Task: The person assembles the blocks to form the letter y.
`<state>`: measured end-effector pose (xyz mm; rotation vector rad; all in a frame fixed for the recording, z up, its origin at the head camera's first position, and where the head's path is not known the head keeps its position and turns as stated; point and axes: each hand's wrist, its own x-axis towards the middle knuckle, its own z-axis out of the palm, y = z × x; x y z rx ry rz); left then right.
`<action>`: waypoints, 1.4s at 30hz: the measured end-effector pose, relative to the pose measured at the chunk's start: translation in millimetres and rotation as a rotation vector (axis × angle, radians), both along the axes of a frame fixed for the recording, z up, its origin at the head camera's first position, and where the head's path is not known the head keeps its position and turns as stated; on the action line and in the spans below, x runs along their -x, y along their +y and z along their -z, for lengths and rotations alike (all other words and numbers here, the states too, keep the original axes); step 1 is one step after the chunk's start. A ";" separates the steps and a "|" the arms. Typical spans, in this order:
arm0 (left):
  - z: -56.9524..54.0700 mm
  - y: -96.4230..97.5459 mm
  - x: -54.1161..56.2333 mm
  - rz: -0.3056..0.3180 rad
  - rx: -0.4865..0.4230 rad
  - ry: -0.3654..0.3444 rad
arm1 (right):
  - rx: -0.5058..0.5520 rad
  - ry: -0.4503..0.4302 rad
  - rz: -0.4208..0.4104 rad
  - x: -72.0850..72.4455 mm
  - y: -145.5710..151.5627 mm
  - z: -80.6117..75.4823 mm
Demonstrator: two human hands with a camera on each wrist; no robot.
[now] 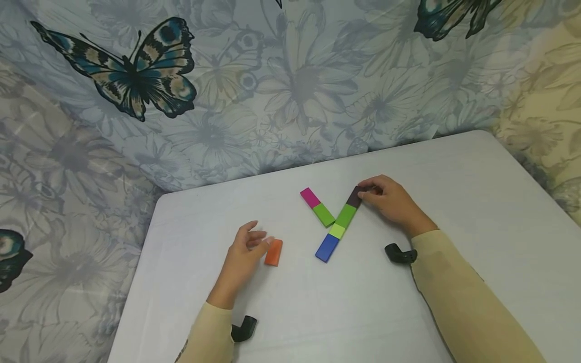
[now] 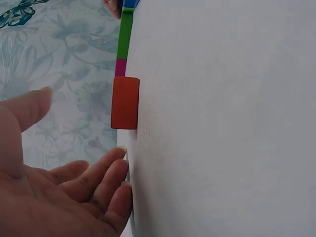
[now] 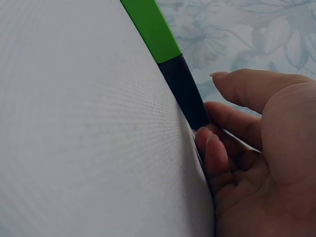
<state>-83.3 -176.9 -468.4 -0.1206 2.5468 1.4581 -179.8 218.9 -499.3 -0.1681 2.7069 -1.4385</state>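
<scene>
My right hand (image 1: 391, 202) is at the far end of a dark, nearly black block (image 1: 354, 195). In the right wrist view its fingertips touch that block's end, while the thumb stands apart from it. The dark block heads a slanted row with a green block (image 1: 346, 217), a short lime block (image 1: 337, 231) and a blue block (image 1: 327, 248). A magenta block (image 1: 310, 197) and another green block (image 1: 324, 215) form a second arm, meeting the row in a V. My left hand (image 1: 239, 261), fingers loosely bent and holding nothing, hovers beside an orange block (image 1: 274, 253).
The blocks lie on a white table (image 1: 190, 272) whose back edge runs along a wall covering (image 1: 299, 85) with flowers and butterflies. Black wrist-mounted pieces stick out from both cuffs, one by the right sleeve (image 1: 454, 282), one by the left sleeve (image 1: 211, 330).
</scene>
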 end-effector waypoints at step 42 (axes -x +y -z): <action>-1.0 30.3 -11.3 0.335 0.320 0.103 | 0.010 0.017 -0.010 -1.7 1.1 -0.4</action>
